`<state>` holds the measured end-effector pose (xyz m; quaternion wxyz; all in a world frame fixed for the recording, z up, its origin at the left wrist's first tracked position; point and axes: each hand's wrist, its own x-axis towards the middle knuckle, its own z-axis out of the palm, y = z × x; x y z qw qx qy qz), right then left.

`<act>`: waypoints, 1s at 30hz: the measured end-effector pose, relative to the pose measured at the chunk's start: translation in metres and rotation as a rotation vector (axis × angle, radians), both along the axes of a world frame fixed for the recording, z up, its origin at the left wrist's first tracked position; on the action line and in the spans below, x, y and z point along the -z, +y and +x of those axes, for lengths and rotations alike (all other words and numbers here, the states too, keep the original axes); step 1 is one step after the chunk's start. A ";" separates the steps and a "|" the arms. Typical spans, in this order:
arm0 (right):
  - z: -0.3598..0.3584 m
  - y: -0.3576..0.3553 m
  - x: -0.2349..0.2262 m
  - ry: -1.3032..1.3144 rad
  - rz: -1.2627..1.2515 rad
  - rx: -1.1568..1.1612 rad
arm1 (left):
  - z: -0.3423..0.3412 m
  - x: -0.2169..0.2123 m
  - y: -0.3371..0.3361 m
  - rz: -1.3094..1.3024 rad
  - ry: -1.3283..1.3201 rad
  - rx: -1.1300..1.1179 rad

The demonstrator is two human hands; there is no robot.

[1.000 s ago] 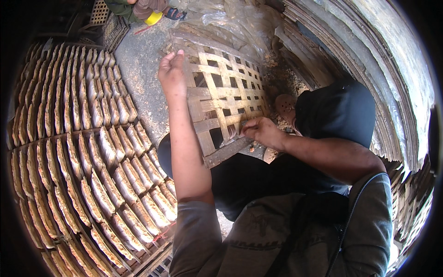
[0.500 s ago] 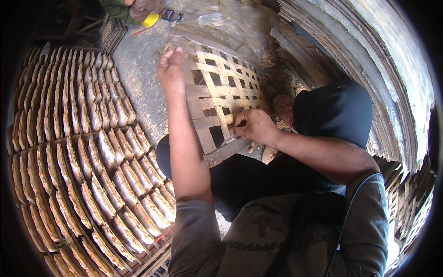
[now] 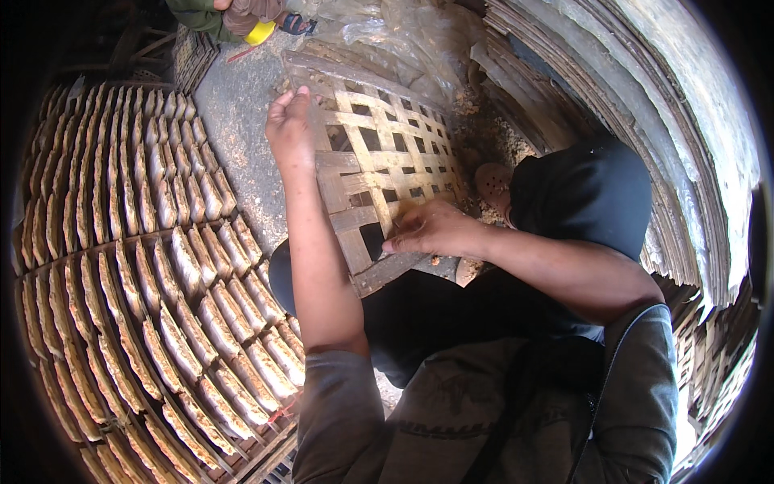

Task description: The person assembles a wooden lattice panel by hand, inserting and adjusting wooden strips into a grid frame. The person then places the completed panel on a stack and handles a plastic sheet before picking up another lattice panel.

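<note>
A woven bamboo tray [image 3: 367, 149] with open square gaps leans across in front of me, tilted, its lower edge near my dark-clad knees. My left hand [image 3: 291, 125] is closed around the tray's left edge near the upper corner. Lower down, my right hand [image 3: 433, 229] lies against the weave by the bottom edge. Its thumb and bent fingers pinch at a strip there; any small thing between them cannot be made out.
Racks of thin pale-brown slabs [image 3: 121, 290] stand in rows at left. Stacked sheets under clear plastic [image 3: 645, 89] rise at far right. Crumbs lie on the grey floor [image 3: 234, 121]. A person's foot in a sandal [image 3: 297, 24] and a yellow object [image 3: 260, 33] show at top.
The tray and my left hand have shifted slightly left. My right hand has moved a little left and down along the weave, its fingers now turned more toward the bottom edge.
</note>
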<state>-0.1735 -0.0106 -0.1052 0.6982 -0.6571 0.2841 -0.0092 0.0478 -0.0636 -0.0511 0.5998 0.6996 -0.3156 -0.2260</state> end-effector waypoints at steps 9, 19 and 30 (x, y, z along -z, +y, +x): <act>0.010 -0.017 0.008 -0.046 -0.155 -0.266 | 0.011 0.018 0.001 -0.036 -0.050 0.035; 0.006 -0.012 0.016 -0.094 -0.173 -0.239 | 0.003 0.008 0.009 -0.052 0.006 0.105; 0.008 -0.001 0.010 0.196 -0.663 -0.331 | 0.015 0.015 0.011 0.007 -0.022 0.111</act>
